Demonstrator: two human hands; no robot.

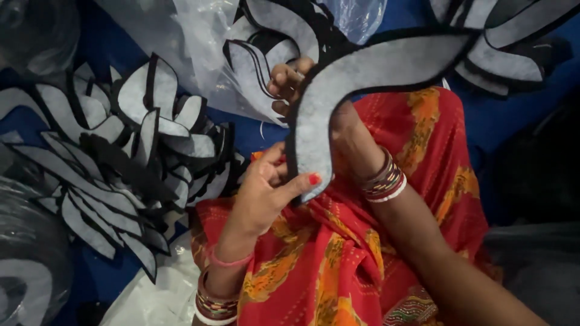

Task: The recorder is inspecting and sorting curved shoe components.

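Observation:
A long curved grey felt piece (362,78) with a black edge is held up over my lap. My left hand (263,193) pinches its lower end between thumb and fingers. My right hand (296,84) grips the piece at its bend; most of that hand is hidden behind the felt. Both wrists carry red and gold bangles. Red and orange patterned cloth (338,253) covers my lap beneath the piece.
A heap of similar grey and black felt pieces (121,157) lies at the left on a blue sheet (103,284). More pieces sit in a clear plastic bag (229,54) at the top and another pile (513,42) at the top right. A dark bag (30,265) stands at the lower left.

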